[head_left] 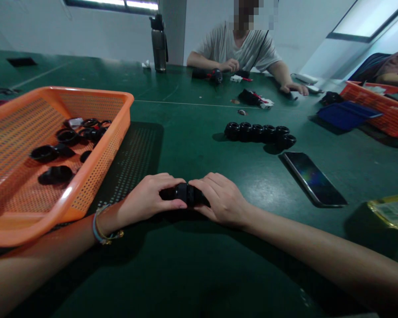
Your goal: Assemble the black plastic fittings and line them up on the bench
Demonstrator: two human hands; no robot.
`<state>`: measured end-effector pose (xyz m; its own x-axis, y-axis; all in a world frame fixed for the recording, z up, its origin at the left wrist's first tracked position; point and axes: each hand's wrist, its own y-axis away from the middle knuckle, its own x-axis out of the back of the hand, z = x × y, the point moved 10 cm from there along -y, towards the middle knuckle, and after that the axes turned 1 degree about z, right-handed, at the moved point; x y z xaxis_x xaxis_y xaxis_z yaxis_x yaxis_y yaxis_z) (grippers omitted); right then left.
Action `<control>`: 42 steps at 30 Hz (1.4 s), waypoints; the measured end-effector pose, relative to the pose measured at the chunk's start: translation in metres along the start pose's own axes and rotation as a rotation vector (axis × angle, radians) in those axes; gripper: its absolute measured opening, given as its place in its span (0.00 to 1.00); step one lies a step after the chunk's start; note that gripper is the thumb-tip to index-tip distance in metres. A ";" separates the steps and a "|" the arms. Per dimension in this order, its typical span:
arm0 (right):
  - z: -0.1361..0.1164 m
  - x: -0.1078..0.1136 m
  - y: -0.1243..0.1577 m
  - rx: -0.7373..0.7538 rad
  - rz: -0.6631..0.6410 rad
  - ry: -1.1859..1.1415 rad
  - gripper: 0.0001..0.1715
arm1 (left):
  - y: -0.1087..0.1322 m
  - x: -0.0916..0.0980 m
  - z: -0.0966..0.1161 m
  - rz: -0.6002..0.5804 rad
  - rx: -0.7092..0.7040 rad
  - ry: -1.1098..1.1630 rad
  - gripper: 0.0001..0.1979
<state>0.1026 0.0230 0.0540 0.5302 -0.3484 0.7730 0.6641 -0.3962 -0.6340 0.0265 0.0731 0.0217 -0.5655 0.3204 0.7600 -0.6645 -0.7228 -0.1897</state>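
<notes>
both hands meet low over the green tabletop (pixel 192 274), closed around one black plastic fitting (pixel 185 193) held between them just above the surface. the left hand (pixel 149 198) wraps its near end, thumb lying along the front, and the right hand (pixel 220 198) covers the other end with fingers curled over the top. a bracelet (pixel 101 229) sits on the left wrist. to the left stands an orange basket (pixel 96 159) with loose black rings (pixel 69 137) inside. beyond the hands a row of black fittings (pixel 260 132) lies on the tabletop, and a dark phone (pixel 313 179) rests face up near it to the right. across the tabletop another person (pixel 239 48) sits with both hands among small parts, a metal bottle (pixel 159 42) off to their side
</notes>
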 end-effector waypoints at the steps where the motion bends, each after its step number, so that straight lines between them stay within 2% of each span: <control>1: 0.000 0.000 0.000 -0.002 0.001 -0.008 0.20 | 0.000 0.000 0.001 0.006 -0.011 -0.010 0.21; 12: 0.005 -0.001 0.001 -0.082 0.020 -0.095 0.26 | 0.005 0.004 0.017 0.091 -0.132 -0.119 0.22; 16: 0.005 0.004 0.003 -0.082 0.062 -0.111 0.22 | 0.003 0.000 0.012 0.027 -0.060 -0.048 0.21; 19: 0.002 0.008 0.002 -0.027 0.096 -0.083 0.18 | 0.002 -0.007 0.006 -0.066 0.002 0.058 0.24; 23: -0.004 0.009 0.000 0.031 0.076 -0.049 0.19 | 0.001 -0.014 0.004 -0.159 0.009 0.120 0.25; 32: -0.007 0.001 0.002 0.078 -0.018 0.055 0.20 | 0.002 -0.015 0.003 -0.168 -0.014 0.074 0.21; 42: -0.002 0.000 0.003 -0.091 0.003 -0.054 0.25 | 0.000 -0.021 0.003 -0.121 -0.034 -0.051 0.18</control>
<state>0.1033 0.0198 0.0523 0.5617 -0.3045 0.7693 0.6130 -0.4712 -0.6341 0.0399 0.0650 0.0075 -0.4553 0.3713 0.8092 -0.7428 -0.6595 -0.1154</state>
